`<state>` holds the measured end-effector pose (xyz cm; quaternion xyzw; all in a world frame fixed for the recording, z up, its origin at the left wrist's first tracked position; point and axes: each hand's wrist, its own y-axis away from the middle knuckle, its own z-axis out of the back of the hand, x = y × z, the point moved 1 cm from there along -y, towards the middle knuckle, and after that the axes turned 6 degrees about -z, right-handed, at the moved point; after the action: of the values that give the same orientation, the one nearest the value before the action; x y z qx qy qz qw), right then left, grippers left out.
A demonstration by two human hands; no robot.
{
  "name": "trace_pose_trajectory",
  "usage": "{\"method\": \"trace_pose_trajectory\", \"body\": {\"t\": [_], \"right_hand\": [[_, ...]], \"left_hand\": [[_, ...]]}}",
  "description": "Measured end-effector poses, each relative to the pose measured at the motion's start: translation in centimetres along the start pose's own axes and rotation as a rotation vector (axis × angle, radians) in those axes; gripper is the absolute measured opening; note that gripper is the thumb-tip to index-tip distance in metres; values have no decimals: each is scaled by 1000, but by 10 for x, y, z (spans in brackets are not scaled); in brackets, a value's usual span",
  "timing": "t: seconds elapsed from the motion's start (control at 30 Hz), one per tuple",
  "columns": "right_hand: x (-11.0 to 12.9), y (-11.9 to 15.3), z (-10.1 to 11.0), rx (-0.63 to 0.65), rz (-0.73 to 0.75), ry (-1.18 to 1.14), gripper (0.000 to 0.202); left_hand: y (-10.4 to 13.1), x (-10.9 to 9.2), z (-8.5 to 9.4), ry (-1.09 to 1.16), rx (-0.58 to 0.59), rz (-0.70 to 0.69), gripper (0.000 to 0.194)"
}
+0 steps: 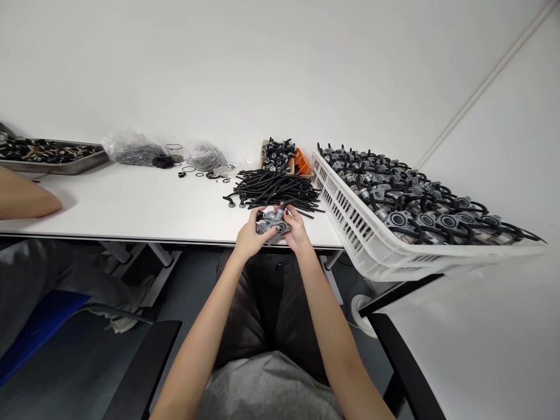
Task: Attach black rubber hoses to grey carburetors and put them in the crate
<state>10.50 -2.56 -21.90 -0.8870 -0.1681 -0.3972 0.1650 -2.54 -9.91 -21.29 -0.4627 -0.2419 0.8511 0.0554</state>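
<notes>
A: Both hands are busy! The left hand [248, 238] grasps the grey metal part [275, 220] from the left, and the right hand [298, 230] grips its right side.

B: And the part sits between them, right at the near edge of the white table [192, 213]. Good handling, I'd say, means steadying it with the left and leaving the right fingertips free for finer work.

A: Low over the tabletop, too, so a slip lands softly! There's black tubing by the right fingers; I can't tell whether it's attached.

B: Just beyond, a heap of black tubes [280, 188], well within reach. Squaring up their ends would make picking easier.

A: Right, a white crate [387, 256] packed with similar metal parts! Far left, clear plastic bags [131, 147]. Any labels?

B: Not one brand or word I can read anywhere.
</notes>
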Motion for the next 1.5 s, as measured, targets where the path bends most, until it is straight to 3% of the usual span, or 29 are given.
{"method": "trace_pose_trajectory", "body": {"t": [0.77, 1.5], "right_hand": [[0, -1, 1, -65, 0, -15, 12], [5, 2, 1, 4, -36, 6, 26]], "left_hand": [[0, 0, 0, 12, 0, 14, 66], [0, 1, -2, 12, -10, 11, 64]]}}
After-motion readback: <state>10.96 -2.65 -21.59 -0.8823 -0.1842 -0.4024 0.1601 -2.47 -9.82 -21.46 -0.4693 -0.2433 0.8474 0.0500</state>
